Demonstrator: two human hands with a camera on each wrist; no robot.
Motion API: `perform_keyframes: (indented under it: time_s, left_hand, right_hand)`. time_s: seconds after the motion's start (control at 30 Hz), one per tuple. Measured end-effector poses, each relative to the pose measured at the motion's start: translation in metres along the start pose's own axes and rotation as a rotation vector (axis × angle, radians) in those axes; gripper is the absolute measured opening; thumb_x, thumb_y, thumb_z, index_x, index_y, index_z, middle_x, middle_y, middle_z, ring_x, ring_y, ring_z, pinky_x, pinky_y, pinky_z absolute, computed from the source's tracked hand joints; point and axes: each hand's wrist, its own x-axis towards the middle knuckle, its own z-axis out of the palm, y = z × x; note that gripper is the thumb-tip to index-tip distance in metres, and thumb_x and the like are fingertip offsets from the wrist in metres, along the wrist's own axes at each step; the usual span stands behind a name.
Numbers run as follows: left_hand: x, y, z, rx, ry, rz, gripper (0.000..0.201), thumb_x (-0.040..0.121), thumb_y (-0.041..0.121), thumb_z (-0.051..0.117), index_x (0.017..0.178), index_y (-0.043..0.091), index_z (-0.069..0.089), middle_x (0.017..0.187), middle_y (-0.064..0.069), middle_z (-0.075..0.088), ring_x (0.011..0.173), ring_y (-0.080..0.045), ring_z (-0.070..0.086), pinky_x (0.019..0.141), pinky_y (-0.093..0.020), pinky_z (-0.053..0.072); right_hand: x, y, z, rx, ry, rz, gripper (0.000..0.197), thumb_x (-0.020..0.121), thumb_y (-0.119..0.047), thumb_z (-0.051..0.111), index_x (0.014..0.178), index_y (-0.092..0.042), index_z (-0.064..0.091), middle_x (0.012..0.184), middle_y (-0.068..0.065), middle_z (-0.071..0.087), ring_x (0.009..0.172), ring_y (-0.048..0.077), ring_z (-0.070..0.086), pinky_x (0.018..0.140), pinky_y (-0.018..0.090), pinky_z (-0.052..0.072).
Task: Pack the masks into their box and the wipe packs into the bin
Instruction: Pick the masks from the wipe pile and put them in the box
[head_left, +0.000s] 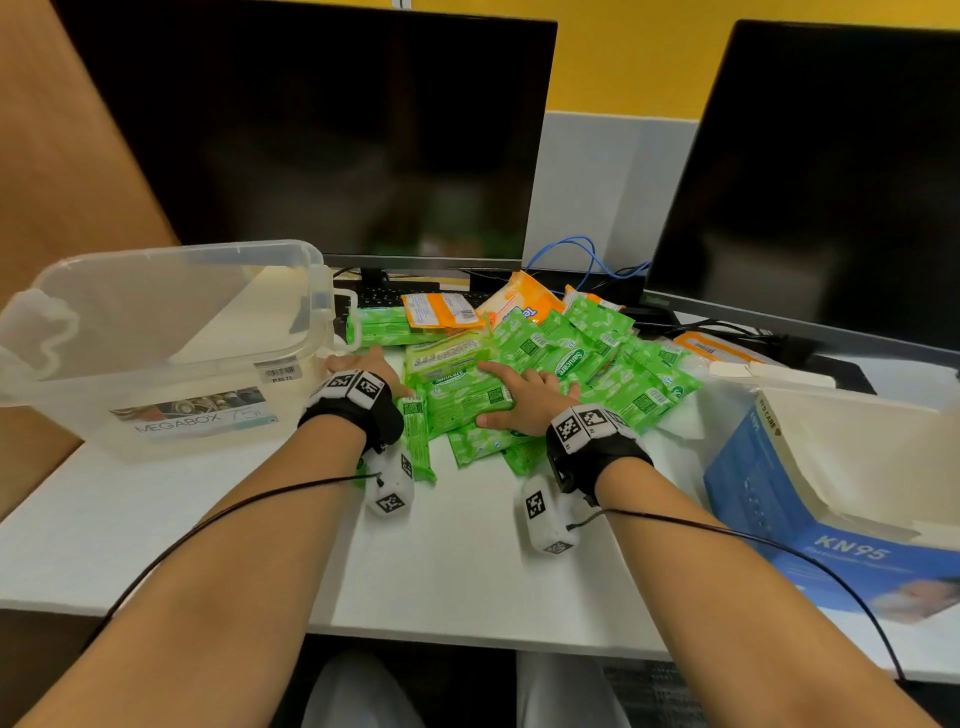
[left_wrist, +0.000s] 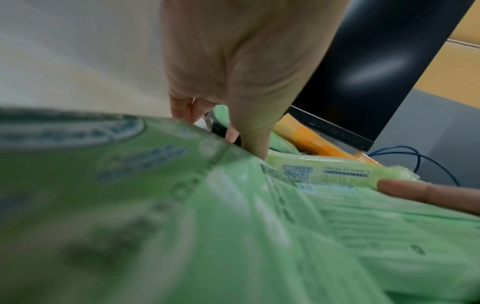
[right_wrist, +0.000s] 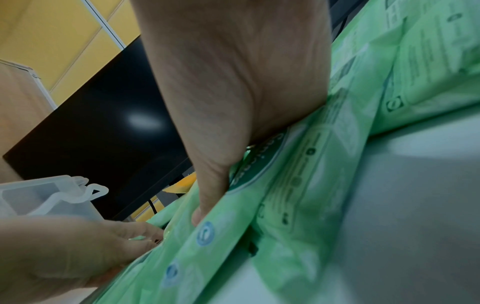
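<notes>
A heap of green wipe packs (head_left: 561, 358) lies mid-desk, with orange packs (head_left: 441, 312) at its back. My left hand (head_left: 358, 366) rests with straight fingers against the heap's left edge, beside the clear bin (head_left: 62, 410). In the left wrist view this hand (left_wrist: 233, 92) points its fingers down behind a green pack (left_wrist: 182, 226). My right hand (head_left: 524, 397) lies flat and spread on top of the green packs, its thumb along the near edge of one. The right wrist view shows its thumb (right_wrist: 207, 205) pressed on a green pack (right_wrist: 298, 195). The blue KN95 mask box (head_left: 769, 499) stands open at the right.
Two dark monitors (head_left: 332, 135) (head_left: 831, 182) close off the back of the desk. A keyboard (head_left: 379, 297) and blue cables (head_left: 582, 249) lie behind the heap. White desk surface (head_left: 457, 561) shows in front of the hands. Pale flat pieces (head_left: 769, 371) lie by the mask box.
</notes>
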Motion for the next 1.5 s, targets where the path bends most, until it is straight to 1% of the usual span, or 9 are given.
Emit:
perform_keyframes:
  time_s: [0.23, 0.47, 0.6, 0.73, 0.87, 1.0, 1.2, 1.3, 1.5]
  left_hand:
    - [-0.003, 0.007, 0.002, 0.028, 0.131, 0.023, 0.036, 0.094, 0.012, 0.044, 0.129, 0.004, 0.044, 0.129, -0.022, 0.05, 0.123, -0.035, 0.04, 0.094, -0.039, 0.038]
    - [-0.006, 0.007, 0.0, 0.017, 0.0, 0.02, 0.088, 0.079, 0.049, 0.071, 0.144, 0.01, 0.025, 0.15, -0.022, 0.024, 0.136, -0.042, 0.03, 0.11, -0.05, 0.031]
    - [-0.008, 0.008, -0.006, 0.052, 0.017, 0.072, 0.069, 0.084, 0.037, 0.069, 0.136, 0.008, 0.036, 0.141, -0.019, 0.039, 0.128, -0.04, 0.041, 0.103, -0.046, 0.037]
    - [-0.01, 0.012, -0.005, 0.1, -0.018, 0.065, 0.073, 0.079, 0.056, 0.066, 0.129, 0.007, 0.045, 0.13, -0.016, 0.05, 0.12, -0.037, 0.05, 0.096, -0.043, 0.043]
    - [0.021, 0.011, 0.007, 0.197, -0.095, 0.101, 0.064, 0.061, 0.058, 0.073, 0.101, 0.009, 0.059, 0.094, -0.008, 0.065, 0.086, -0.032, 0.063, 0.082, -0.047, 0.053]
    - [-0.011, 0.016, -0.011, 0.197, -0.129, 0.149, 0.039, 0.069, 0.052, 0.07, 0.072, 0.018, 0.052, 0.085, -0.005, 0.061, 0.082, -0.028, 0.062, 0.084, -0.043, 0.054]
    - [0.009, 0.032, -0.002, 0.246, -0.079, 0.115, 0.053, 0.064, 0.036, 0.071, 0.107, 0.009, 0.056, 0.106, -0.015, 0.062, 0.097, -0.039, 0.061, 0.087, -0.051, 0.051]
    - [-0.025, 0.032, -0.023, 0.292, -0.001, 0.183, 0.024, 0.091, 0.012, 0.054, 0.113, 0.003, 0.058, 0.116, -0.012, 0.061, 0.11, -0.03, 0.06, 0.088, -0.035, 0.05]
    - [-0.048, 0.027, -0.031, 0.36, 0.078, 0.314, 0.028, 0.099, 0.001, 0.04, 0.118, 0.001, 0.059, 0.125, -0.011, 0.06, 0.117, -0.023, 0.058, 0.092, -0.027, 0.046]
  right_hand:
    - [0.0, -0.002, 0.0, 0.016, -0.005, 0.0, 0.079, 0.081, -0.068, 0.053, 0.144, -0.056, 0.007, 0.155, 0.007, 0.022, 0.145, 0.032, 0.012, 0.11, 0.067, 0.005]
    - [0.0, -0.003, 0.001, 0.02, -0.004, 0.005, 0.079, 0.081, -0.069, 0.053, 0.144, -0.055, 0.007, 0.154, 0.007, 0.024, 0.145, 0.033, 0.013, 0.11, 0.068, 0.005]
    - [-0.001, -0.003, 0.001, 0.025, -0.006, 0.005, 0.079, 0.081, -0.068, 0.053, 0.145, -0.055, 0.007, 0.155, 0.008, 0.022, 0.146, 0.033, 0.01, 0.11, 0.068, 0.005]
    - [-0.001, -0.003, 0.001, 0.031, -0.005, 0.005, 0.079, 0.081, -0.068, 0.053, 0.144, -0.055, 0.007, 0.155, 0.008, 0.023, 0.145, 0.032, 0.011, 0.11, 0.068, 0.003]
    - [0.0, -0.003, 0.002, 0.036, -0.003, 0.004, 0.079, 0.081, -0.068, 0.053, 0.144, -0.056, 0.008, 0.155, 0.007, 0.023, 0.145, 0.032, 0.011, 0.11, 0.068, 0.003]
    - [0.0, -0.002, 0.002, 0.038, -0.005, 0.001, 0.079, 0.081, -0.068, 0.053, 0.144, -0.055, 0.007, 0.155, 0.008, 0.022, 0.145, 0.033, 0.011, 0.11, 0.068, 0.003]
    - [0.001, -0.002, 0.002, 0.033, -0.007, -0.002, 0.079, 0.081, -0.068, 0.053, 0.144, -0.055, 0.007, 0.155, 0.008, 0.022, 0.145, 0.033, 0.011, 0.11, 0.068, 0.004]
    - [0.002, 0.0, 0.003, 0.037, -0.001, -0.01, 0.079, 0.081, -0.068, 0.053, 0.144, -0.055, 0.007, 0.155, 0.008, 0.022, 0.145, 0.033, 0.012, 0.11, 0.068, 0.004]
    - [0.0, -0.001, 0.002, 0.053, -0.001, -0.017, 0.078, 0.08, -0.07, 0.052, 0.143, -0.056, 0.007, 0.154, 0.008, 0.025, 0.144, 0.033, 0.017, 0.11, 0.067, 0.007]
